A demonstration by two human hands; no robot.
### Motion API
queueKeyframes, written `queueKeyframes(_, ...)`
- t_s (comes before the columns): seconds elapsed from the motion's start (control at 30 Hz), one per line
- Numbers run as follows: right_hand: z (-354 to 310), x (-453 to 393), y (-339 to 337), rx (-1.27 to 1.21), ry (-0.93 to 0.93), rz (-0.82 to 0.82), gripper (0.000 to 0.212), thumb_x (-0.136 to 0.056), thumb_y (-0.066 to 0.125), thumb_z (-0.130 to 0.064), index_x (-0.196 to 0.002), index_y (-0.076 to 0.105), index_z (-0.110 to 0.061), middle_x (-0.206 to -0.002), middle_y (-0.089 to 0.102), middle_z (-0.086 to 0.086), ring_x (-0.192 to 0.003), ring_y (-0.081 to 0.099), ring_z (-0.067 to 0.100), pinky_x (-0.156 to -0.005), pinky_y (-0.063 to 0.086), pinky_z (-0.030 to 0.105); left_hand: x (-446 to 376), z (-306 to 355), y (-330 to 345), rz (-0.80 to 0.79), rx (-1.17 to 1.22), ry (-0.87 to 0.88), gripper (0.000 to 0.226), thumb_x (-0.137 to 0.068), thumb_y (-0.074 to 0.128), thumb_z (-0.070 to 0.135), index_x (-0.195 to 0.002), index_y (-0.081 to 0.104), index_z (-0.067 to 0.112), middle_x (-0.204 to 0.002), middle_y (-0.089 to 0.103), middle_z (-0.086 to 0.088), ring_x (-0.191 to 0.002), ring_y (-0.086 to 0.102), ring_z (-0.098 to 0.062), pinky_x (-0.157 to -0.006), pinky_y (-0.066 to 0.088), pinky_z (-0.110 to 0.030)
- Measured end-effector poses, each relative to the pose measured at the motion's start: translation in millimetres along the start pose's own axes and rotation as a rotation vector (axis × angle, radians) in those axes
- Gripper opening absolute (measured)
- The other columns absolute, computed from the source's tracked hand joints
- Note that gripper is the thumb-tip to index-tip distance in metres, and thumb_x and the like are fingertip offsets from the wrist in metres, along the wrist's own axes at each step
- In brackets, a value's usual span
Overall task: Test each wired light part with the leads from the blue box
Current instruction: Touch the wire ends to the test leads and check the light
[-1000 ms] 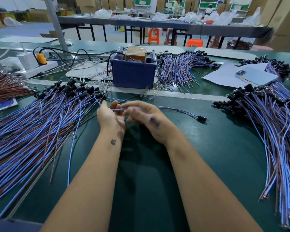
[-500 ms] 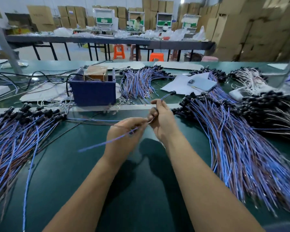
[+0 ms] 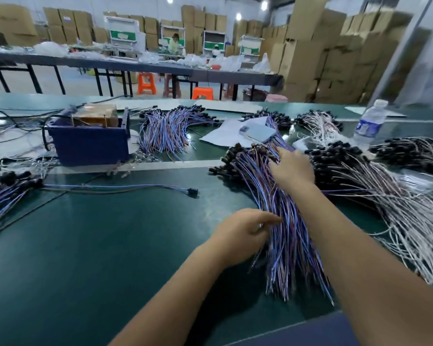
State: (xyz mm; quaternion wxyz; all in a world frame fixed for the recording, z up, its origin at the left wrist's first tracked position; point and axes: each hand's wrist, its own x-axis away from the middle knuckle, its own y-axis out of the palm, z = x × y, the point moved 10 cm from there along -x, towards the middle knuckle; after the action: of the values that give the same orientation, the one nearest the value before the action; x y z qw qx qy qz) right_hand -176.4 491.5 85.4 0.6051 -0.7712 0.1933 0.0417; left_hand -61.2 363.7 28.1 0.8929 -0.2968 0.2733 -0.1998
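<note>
- The big bundle of blue and purple wired light parts (image 3: 283, 221) lies right of centre on the green table (image 3: 110, 245), black heads pointing toward the far side, bare wire ends fanning down toward the lower right.
- My right hand (image 3: 291, 168) is flat on top of that bundle up near the black heads, fingers pretty much straight and pressing on the wires, not curled round anything as far as I can see.
- My left hand (image 3: 240, 231) is at the bundle's left edge, lower down. Its fingers are loosely curled with the tips in among the wires; honestly can't tell if it's actually pinching one or just touching.
- The blue box (image 3: 89, 143) sits in the upper left, well apart from both hands, with a brown block in it and black cables running off to the left.
- One single wired part (image 3: 125, 189) lies loose across the table in front of the box, its black plug end pointing right.
- Another blue-wire pile (image 3: 0, 196) is at the left edge, one more (image 3: 168, 131) just right of the box.
- A white-wire pile (image 3: 385, 196) spreads over the right side, beside my bundle.
- Water bottle (image 3: 370, 121) stands upright at the upper right; some papers (image 3: 225, 133) lie behind the bundle.
</note>
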Motion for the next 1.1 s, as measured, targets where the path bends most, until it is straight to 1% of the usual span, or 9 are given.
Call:
queueKeyframes(0.17, -72, 27, 9, -0.062, -0.171, 0.134, 0.042, -0.093, 0.052, -0.028, -0.133, 0.050, -0.015, -0.129, 0.047, 0.018, -0.120, 0.040, 0.035, -0.100, 0.033, 0.042, 24, -49, -57, 0.267, 0.120, -0.232, 0.028, -0.091, 0.052, 0.003, -0.106, 0.072, 0.016, -0.098, 0.073, 0.001, -0.084, 0.063, -0.008, -0.085, 0.050, -0.027)
queueKeyframes(0.3, -184, 61, 55, -0.171, -0.462, -0.043, 0.033, -0.096, 0.046, -0.025, -0.122, 0.063, -0.017, -0.120, 0.059, 0.014, -0.113, 0.049, 0.033, -0.094, 0.040, 0.040, 67, -93, -126, 0.509, 0.056, -0.387, 0.033, -0.089, 0.048, 0.000, -0.089, 0.067, 0.028, -0.085, 0.069, 0.011, -0.085, 0.062, -0.011, -0.080, 0.046, -0.019)
queueKeyframes(0.43, -256, 94, 110, -0.235, -0.514, -0.297, 0.037, -0.098, 0.040, -0.026, -0.131, 0.056, -0.019, -0.134, 0.052, 0.011, -0.124, 0.045, 0.031, -0.100, 0.039, 0.040, 120, -130, -185, 0.615, -0.104, -0.544, 0.031, -0.089, 0.046, 0.004, -0.090, 0.069, 0.024, -0.088, 0.068, 0.012, -0.087, 0.059, -0.010, -0.076, 0.042, -0.019)
queueKeyframes(0.6, -290, 117, 115, -0.009, -0.589, -0.217, 0.017, -0.094, 0.048, -0.017, -0.108, 0.056, -0.012, -0.118, 0.056, 0.012, -0.113, 0.050, 0.034, -0.086, 0.040, 0.037, 173, -173, -239, 0.662, -0.261, -0.795, 0.025, -0.088, 0.048, 0.014, -0.087, 0.067, 0.030, -0.083, 0.060, 0.013, -0.071, 0.051, -0.001, -0.057, 0.035, -0.005)
queueKeyframes(0.63, -294, 118, 114, 0.000, -0.599, -0.256, 0.007, -0.093, 0.048, -0.012, -0.097, 0.054, -0.012, -0.114, 0.058, 0.012, -0.109, 0.054, 0.034, -0.081, 0.039, 0.036, 175, -180, -244, 0.672, -0.255, -0.831, 0.022, -0.087, 0.049, 0.016, -0.085, 0.065, 0.030, -0.082, 0.061, 0.013, -0.071, 0.052, -0.001, -0.058, 0.035, -0.007)
queueKeyframes(0.77, -308, 134, 124, -0.180, -0.604, -0.659, 0.021, -0.087, 0.049, -0.005, -0.067, 0.044, -0.009, -0.075, 0.056, 0.015, -0.069, 0.056, 0.029, -0.060, 0.043, 0.029, 160, -204, -246, 0.725, 0.066, -0.887, 0.012, -0.089, 0.049, 0.014, -0.090, 0.061, 0.017, -0.102, 0.070, -0.013, -0.101, 0.063, -0.035, -0.091, 0.052, -0.043)
queueKeyframes(0.87, -318, 156, 125, -0.506, -0.586, -0.900, 0.022, -0.086, 0.048, -0.004, -0.065, 0.054, -0.009, -0.059, 0.056, 0.011, -0.045, 0.057, 0.018, -0.042, 0.040, 0.018, 148, -205, -239, 0.765, 0.161, -0.845, 0.015, -0.087, 0.052, 0.007, -0.088, 0.060, 0.019, -0.099, 0.070, -0.010, -0.100, 0.065, -0.031, -0.091, 0.052, -0.044)
queueKeyframes(0.97, -318, 159, 131, -0.691, -0.536, -0.858, 0.024, -0.083, 0.052, -0.003, -0.062, 0.058, -0.014, -0.053, 0.054, -0.001, -0.044, 0.052, 0.011, -0.044, 0.038, 0.020, 152, -205, -237, 0.872, 0.260, -0.771, 0.027, -0.088, 0.049, 0.000, -0.082, 0.058, 0.025, -0.085, 0.070, 0.000, -0.087, 0.068, -0.023, -0.084, 0.055, -0.039)
queueKeyframes(1.1, -300, 132, 125, -0.831, -0.376, -0.437, 0.012, -0.085, 0.065, -0.019, -0.073, 0.062, -0.019, -0.072, 0.063, -0.004, -0.070, 0.057, 0.014, -0.065, 0.041, 0.025, 162, -203, -243, 1.033, 0.466, -0.682, 0.024, -0.095, 0.042, 0.000, -0.109, 0.046, 0.020, -0.088, 0.070, -0.005, -0.071, 0.066, -0.019, -0.065, 0.057, -0.035)
